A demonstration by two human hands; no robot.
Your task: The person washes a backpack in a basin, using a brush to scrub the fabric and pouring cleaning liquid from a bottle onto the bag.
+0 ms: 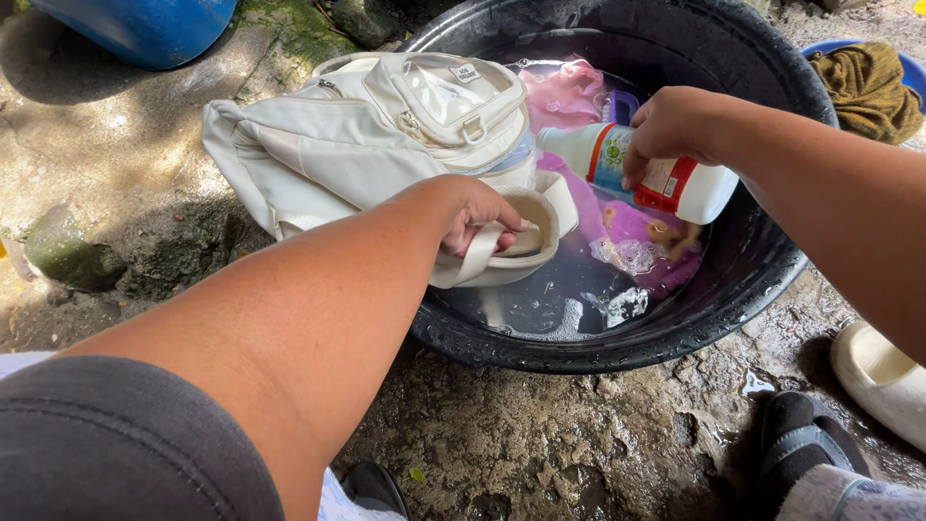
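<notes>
Left hand (479,220) gripping the cream backpack (371,135) strap over the black basin (617,338), right hand (675,125) tilting a white bottle (641,174) above soapy water

Outdoor home washing spot: black basin (540,352) of soapy water on wet, mossy concrete ground (116,154).

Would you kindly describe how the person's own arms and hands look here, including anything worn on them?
Both hands are bare, with no gloves, rings, watch or bracelets visible. The left hand ends a bare forearm; a dark grey short sleeve covers the upper arm. The right hand and its forearm are bare too, with no sleeve in view.
</notes>
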